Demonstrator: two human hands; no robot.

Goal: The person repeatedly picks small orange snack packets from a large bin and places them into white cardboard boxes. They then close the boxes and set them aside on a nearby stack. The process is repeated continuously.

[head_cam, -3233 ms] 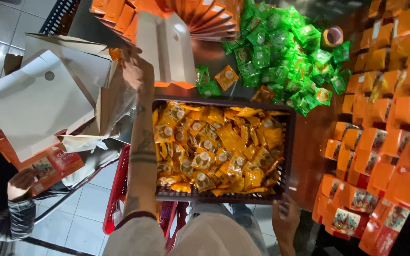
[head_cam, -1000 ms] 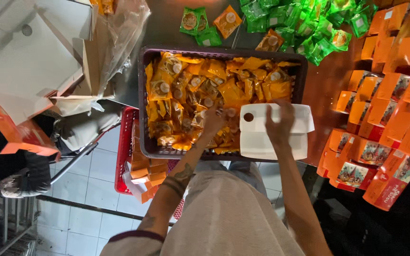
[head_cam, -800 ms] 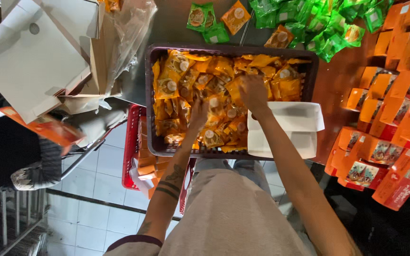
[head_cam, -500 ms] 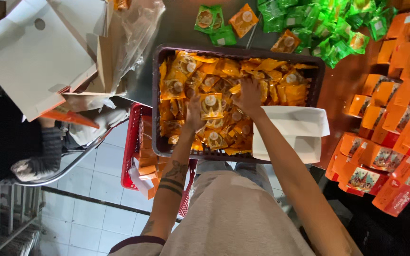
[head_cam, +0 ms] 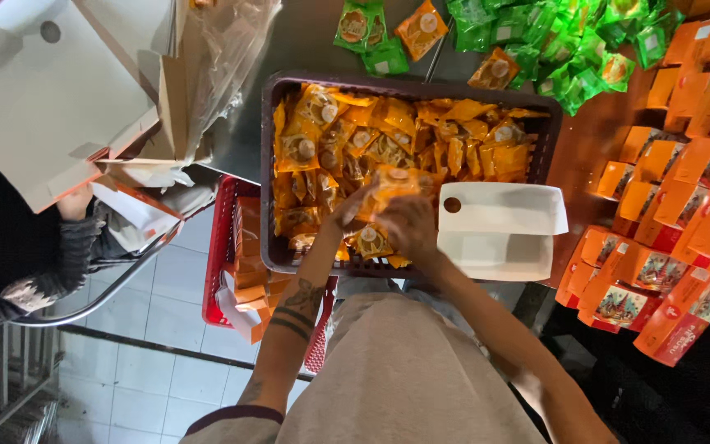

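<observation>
A dark plastic crate [head_cam: 268, 173] in front of me is full of small orange snack packets [head_cam: 462, 148]. Both hands meet over its near side. My left hand [head_cam: 345, 211] and my right hand [head_cam: 410, 232] together clasp a small bundle of orange packets [head_cam: 389, 182], held just above the heap. An open white carton [head_cam: 499, 232] with a round hole in its flap rests on the crate's near right corner, beside my right hand.
Green packets [head_cam: 554, 48] lie piled beyond the crate. Rows of orange boxes [head_cam: 684, 164] cover the wooden top on the right. A red basket [head_cam: 222, 247] of flattened boxes sits lower left. At the left, another person's sleeve [head_cam: 71, 251] shows beside a large pale carton [head_cam: 43, 99].
The white carton left my right hand and now rests on the crate's corner. Both hands went into the packets and have gathered a bundle, drawing it toward the near edge.
</observation>
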